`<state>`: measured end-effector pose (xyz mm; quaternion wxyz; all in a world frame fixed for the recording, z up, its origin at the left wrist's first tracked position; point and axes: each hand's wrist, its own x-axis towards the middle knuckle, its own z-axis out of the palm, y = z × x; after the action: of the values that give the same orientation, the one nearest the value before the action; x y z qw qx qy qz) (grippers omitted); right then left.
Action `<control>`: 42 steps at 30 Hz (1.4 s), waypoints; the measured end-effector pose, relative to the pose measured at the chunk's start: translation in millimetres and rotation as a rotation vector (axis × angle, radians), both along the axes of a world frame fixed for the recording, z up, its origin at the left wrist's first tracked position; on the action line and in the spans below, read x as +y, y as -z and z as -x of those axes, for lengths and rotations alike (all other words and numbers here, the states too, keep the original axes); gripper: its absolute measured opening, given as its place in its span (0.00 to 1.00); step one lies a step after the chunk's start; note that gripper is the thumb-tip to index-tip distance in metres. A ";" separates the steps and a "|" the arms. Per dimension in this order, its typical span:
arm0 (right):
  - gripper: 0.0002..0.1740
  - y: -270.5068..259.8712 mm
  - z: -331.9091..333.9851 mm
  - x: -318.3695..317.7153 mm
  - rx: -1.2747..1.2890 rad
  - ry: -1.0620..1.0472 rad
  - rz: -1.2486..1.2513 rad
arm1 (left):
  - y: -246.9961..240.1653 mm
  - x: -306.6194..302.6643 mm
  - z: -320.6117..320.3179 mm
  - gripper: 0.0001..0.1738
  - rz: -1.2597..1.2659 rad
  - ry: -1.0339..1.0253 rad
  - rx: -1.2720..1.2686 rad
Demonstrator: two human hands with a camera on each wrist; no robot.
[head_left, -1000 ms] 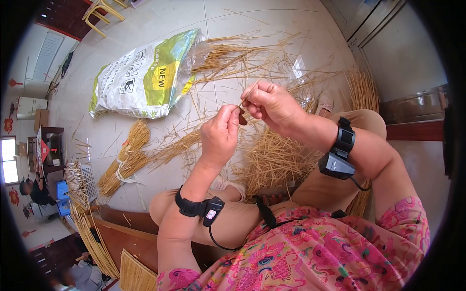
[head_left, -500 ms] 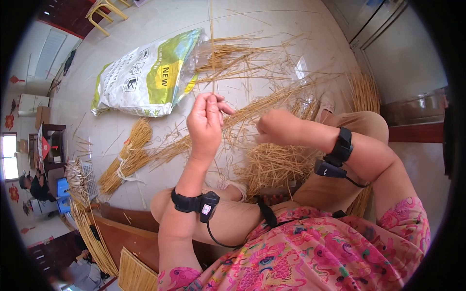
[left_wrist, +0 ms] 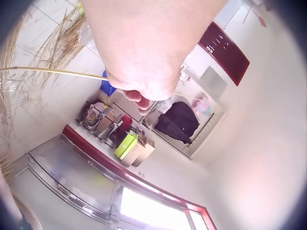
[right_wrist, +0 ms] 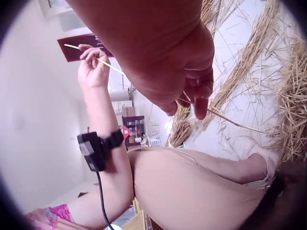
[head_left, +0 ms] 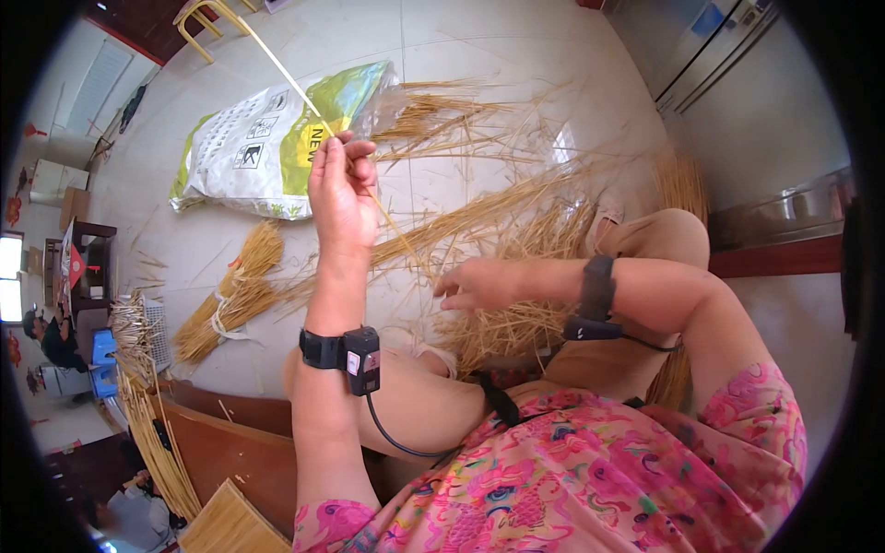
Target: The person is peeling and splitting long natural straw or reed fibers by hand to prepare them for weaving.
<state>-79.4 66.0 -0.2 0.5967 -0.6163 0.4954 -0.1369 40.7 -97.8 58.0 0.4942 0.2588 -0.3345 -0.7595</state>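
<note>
A long, thin straw stalk (head_left: 288, 78) slants from the upper left down toward the right hand in the head view. My left hand (head_left: 343, 189) pinches it between thumb and fingers, raised beside the printed sack (head_left: 244, 152). Lower and to the right is my right hand (head_left: 484, 281), at the stalk's lower part. In the right wrist view the stalk runs through the curled fingers (right_wrist: 201, 108) of that hand and comes out beyond them. Under the right hand lies a heap of short straw pieces (head_left: 516, 323).
A tied straw bundle (head_left: 230, 295) lies left on the tiled floor, and loose straw (head_left: 452, 106) spills from the sack's mouth. More stalks (head_left: 680, 184) stand by the metal door at right. A wooden board (head_left: 230, 438) and a yellow stool (head_left: 207, 23) are farther left.
The hands were together at first, with a small reddish-brown thing between them. They have parted: the left moved up and left with the stalk, the right down. The reddish-brown thing no longer shows.
</note>
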 end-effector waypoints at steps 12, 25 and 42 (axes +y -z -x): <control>0.19 -104.8 52.0 23.4 -0.089 0.701 0.246 | 33.6 -13.3 -12.5 0.24 -0.029 -0.094 -0.325; 0.13 -210.4 198.7 377.0 1.161 1.005 -0.088 | 65.7 -23.3 -11.7 0.24 -0.105 -0.095 -0.552; 0.15 -14.7 152.4 644.1 1.136 0.578 -1.043 | 138.4 -47.2 -24.5 0.22 0.169 -0.158 -1.057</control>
<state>-231.8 710.2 14.5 0.4059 -0.0833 0.8609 0.2954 65.2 -145.1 -80.4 0.3332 0.5895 -0.5770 -0.4567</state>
